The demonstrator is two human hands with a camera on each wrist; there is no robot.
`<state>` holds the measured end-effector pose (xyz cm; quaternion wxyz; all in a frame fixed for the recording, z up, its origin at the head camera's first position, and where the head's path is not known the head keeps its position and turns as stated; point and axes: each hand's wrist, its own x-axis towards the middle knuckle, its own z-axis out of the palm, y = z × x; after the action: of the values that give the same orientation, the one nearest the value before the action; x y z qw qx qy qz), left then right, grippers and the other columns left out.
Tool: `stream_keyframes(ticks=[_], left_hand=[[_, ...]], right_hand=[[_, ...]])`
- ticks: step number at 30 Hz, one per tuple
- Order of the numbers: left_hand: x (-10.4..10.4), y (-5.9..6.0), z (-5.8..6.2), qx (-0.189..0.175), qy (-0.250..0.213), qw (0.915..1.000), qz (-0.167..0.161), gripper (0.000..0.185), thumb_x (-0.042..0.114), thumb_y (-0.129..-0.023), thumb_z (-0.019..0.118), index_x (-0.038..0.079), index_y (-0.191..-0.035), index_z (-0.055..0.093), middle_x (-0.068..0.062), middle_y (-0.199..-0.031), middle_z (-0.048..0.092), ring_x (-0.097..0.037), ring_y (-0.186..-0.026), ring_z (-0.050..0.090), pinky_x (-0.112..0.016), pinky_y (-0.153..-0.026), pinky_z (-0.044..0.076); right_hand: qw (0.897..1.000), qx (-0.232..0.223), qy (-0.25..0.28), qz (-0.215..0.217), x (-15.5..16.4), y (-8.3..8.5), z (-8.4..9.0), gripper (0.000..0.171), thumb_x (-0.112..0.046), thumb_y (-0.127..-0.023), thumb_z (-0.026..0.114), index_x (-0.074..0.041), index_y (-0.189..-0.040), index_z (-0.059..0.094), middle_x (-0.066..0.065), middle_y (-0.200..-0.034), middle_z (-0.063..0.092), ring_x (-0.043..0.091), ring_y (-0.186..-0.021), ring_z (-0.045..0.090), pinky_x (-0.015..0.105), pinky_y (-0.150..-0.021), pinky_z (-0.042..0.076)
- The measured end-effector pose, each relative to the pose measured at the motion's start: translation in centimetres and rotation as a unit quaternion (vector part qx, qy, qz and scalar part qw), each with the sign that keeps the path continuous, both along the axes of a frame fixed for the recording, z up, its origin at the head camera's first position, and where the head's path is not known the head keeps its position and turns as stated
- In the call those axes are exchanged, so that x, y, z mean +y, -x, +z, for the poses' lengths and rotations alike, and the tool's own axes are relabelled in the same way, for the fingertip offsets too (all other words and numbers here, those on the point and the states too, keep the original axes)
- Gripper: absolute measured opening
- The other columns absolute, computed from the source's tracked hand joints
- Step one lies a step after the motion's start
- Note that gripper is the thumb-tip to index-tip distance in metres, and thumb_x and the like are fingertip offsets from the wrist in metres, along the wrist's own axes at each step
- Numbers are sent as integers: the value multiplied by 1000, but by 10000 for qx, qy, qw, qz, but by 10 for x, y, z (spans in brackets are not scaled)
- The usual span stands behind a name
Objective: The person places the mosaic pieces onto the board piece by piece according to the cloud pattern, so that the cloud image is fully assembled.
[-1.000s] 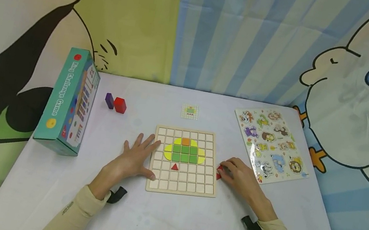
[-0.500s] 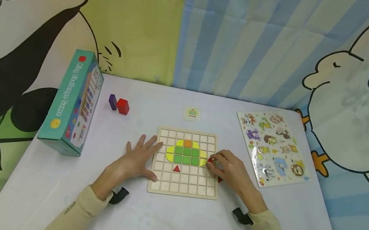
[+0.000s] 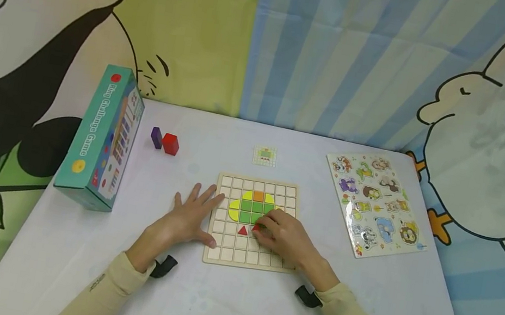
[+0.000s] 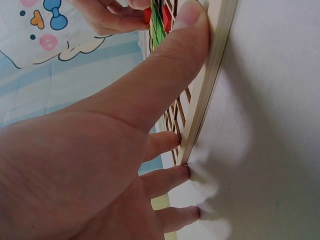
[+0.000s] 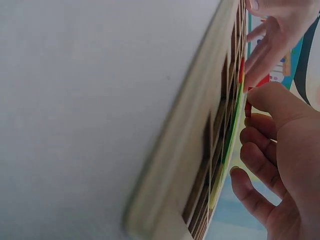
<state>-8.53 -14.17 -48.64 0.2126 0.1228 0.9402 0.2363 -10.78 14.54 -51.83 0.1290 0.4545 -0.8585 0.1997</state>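
Observation:
A wooden grid board (image 3: 227, 255) lies on the white table. My left hand (image 3: 185, 218) is spread at its left edge, with the thumb (image 4: 175, 60) resting on the rim near the lower left corner. Green squares (image 3: 251, 212), an orange square (image 3: 258, 196) and yellow rounded pieces (image 3: 233, 214) form a shape in the grid. One red triangle (image 3: 243, 230) sits in a cell below the green. My right hand (image 3: 286, 240) pinches a second red triangle (image 5: 248, 107) between thumb and fingers, just right of the first; the hand covers the board's right part.
Behind the board lies a small pattern card (image 3: 265, 155). An animal picture board (image 3: 375, 207) is at the right. At the left stand a teal game box (image 3: 93, 146), a purple block (image 3: 157, 138) and a red block (image 3: 171, 144).
My right hand has lifted a red triangle from beside the board's right edge and carried it left over the grid, next to the first triangle. My left hand stays at the edge.

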Motion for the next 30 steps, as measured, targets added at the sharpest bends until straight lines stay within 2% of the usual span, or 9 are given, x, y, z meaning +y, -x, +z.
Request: stream_keyframes(ticks=[13,24,30], left_hand=[[1,0,2,32,12,10000,11,118,40,-65,95,13,-160,30,-17,-170,13,-51,-155,2,-85,-109,5],[0,1,1,25,31,10000,-44,119,41,-65,94,13,-161,30,-17,-170,13,-51,-155,2,-85,-108,7],[-1,0,-1,-6,-20,10000,-47,120,41,-65,95,14,-161,28,-16,-171,11,-51,-155,0,-85,-108,5]], right_hand=[[9990,-361,-240,-92,0,-8,-3,20,-26,-88,79,-12,-103,78,-4,-97,66,9,-87,63,24,-73,55],[9995,-313,-46,4,4,-8,-1,21,-25,-86,81,-11,-101,78,-2,-97,68,10,-87,64,25,-73,56],[9986,-474,-15,-243,17,-8,7,23,-23,-84,83,-11,-103,78,-1,-99,67,10,-87,63,25,-73,56]])
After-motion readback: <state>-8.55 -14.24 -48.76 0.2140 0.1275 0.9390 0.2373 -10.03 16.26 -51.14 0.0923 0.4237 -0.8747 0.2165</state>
